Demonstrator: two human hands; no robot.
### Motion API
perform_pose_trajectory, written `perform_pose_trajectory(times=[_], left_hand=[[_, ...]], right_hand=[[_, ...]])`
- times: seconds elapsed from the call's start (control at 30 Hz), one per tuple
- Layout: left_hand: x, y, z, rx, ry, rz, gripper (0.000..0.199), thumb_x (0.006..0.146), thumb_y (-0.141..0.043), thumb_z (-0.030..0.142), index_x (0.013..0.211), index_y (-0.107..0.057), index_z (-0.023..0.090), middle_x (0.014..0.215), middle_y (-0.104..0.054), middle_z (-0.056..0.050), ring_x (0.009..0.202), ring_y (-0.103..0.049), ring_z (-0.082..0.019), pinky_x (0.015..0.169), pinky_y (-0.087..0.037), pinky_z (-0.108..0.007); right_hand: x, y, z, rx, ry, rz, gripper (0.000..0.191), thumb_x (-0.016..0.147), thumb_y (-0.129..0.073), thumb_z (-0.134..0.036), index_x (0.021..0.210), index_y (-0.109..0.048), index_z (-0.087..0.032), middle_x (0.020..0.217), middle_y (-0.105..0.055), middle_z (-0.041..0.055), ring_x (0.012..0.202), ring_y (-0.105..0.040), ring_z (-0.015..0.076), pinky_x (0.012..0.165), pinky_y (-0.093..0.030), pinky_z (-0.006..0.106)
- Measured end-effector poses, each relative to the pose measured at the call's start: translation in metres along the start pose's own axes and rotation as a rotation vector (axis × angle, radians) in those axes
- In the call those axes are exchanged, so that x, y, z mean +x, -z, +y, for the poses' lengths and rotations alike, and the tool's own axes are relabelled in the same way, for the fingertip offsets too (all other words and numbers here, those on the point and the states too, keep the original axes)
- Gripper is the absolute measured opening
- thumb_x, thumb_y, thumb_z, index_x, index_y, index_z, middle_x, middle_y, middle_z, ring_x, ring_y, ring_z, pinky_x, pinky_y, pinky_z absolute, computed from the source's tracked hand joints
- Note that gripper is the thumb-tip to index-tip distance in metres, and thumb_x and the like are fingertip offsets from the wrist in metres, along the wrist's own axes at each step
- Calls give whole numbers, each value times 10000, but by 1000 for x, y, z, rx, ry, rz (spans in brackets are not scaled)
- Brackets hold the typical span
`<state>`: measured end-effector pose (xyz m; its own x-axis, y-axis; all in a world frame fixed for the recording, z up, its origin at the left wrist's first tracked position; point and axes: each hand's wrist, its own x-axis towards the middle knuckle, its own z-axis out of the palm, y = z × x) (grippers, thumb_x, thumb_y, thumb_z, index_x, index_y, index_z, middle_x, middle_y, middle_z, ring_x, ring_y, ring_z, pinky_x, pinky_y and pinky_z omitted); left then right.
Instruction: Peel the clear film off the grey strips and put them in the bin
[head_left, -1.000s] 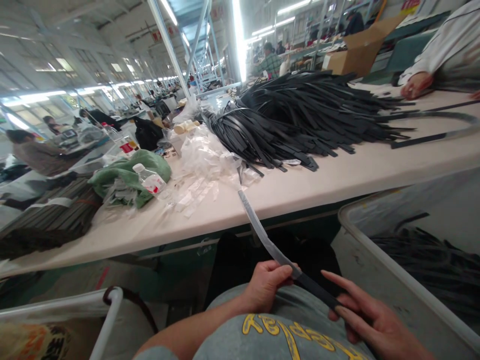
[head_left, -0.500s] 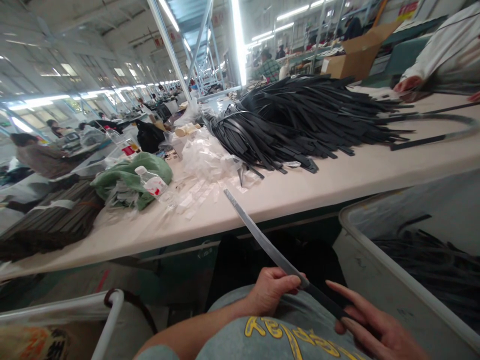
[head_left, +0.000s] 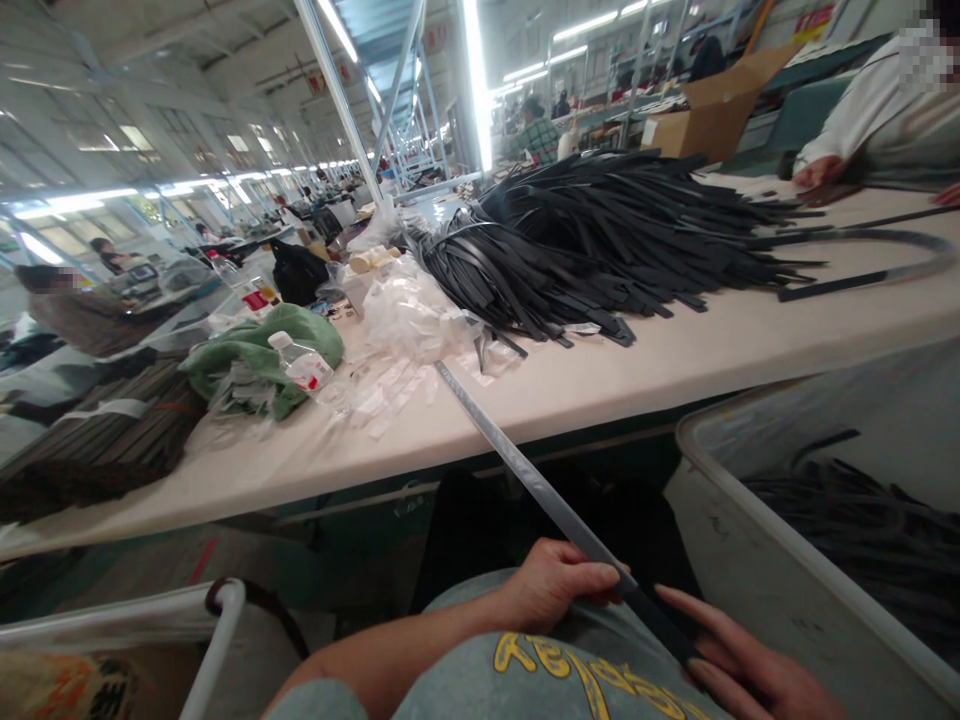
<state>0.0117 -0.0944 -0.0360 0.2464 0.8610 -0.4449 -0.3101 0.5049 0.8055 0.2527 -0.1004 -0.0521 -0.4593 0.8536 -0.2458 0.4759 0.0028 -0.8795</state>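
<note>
A long flat black strip [head_left: 525,475] slants from the table's front edge down across my lap, its far part showing a shiny greyish face. My left hand [head_left: 559,582] is closed around the strip, with the thumb pressed on top. Lower down and to the right, my right hand [head_left: 739,655] grips the near end between thumb and fingers, the index finger stretched along it. The strip's far tip lies over the table near some clear plastic scraps [head_left: 397,385]. Beyond it is a big pile of black strips [head_left: 600,240].
The pale table [head_left: 622,385] spans the view. On it are a brown strip bundle [head_left: 97,430], green cloth [head_left: 307,340], plastic bottle [head_left: 300,360] and carton [head_left: 697,125]. A white bin [head_left: 720,510] with black strips stands right. Across the table, a person's hand [head_left: 821,172] rests.
The strip has shifted slightly, its far tip further up and left, and looks straighter. My left hand has moved a little right along with it. My right hand has barely moved.
</note>
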Motion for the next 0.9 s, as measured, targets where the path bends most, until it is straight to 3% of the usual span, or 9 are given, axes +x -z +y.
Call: perform_pose_trajectory(times=[0.1,0.17,0.33,0.47,0.6,0.73,0.9], left_hand=[[1,-4,3,-18,16,-68,353,623,-816,397,835,-777,117,717,-688,-53,651,-571,-138,687,-418,-276],[0,-8,10,-59,8,-36,355,621,-819,405,803,-764,105,686,-669,-48,622,-559,-124,659,-417,-261],[0,-13,34,-216,49,76,359,648,-823,377,861,-740,100,665,-639,-23,548,-536,-75,569,-421,-201],[0,-15,49,-325,69,48,308,674,-825,312,879,-727,103,679,-647,-17,547,-558,-62,558,-451,-174],[-3,-18,53,-331,55,38,260,684,-823,254,867,-713,105,712,-667,-16,561,-578,-60,571,-474,-168],[-8,-19,53,-328,88,-5,250,711,-808,263,876,-704,107,713,-672,-16,568,-588,-61,580,-472,-165],[-14,-19,46,-300,119,-75,264,698,-811,280,838,-700,85,676,-672,-32,551,-590,-79,607,-467,-198]], right_hand=[[20,-14,-26,63,38,-18,547,921,-453,-512,1415,-465,-279,735,-687,9,542,-632,178,568,-552,297],[25,-12,-41,90,67,-13,535,920,-469,-481,1402,-479,-247,773,-692,13,539,-623,157,602,-564,296],[-11,20,-53,80,219,29,336,805,-682,-383,1127,-699,-286,966,-721,56,869,-695,233,803,-574,333],[-30,27,-62,14,357,219,241,801,-702,-381,1026,-739,-304,943,-733,56,891,-695,238,813,-573,339],[-10,16,-70,-84,470,393,162,884,-616,-348,940,-748,-272,920,-736,58,811,-694,197,741,-582,306],[19,9,-74,-118,706,381,205,887,-611,-225,1059,-719,-257,966,-721,53,818,-681,162,724,-572,265],[41,6,-83,-90,819,390,154,882,-633,-252,985,-744,-274,1098,-695,64,990,-656,201,854,-554,332]])
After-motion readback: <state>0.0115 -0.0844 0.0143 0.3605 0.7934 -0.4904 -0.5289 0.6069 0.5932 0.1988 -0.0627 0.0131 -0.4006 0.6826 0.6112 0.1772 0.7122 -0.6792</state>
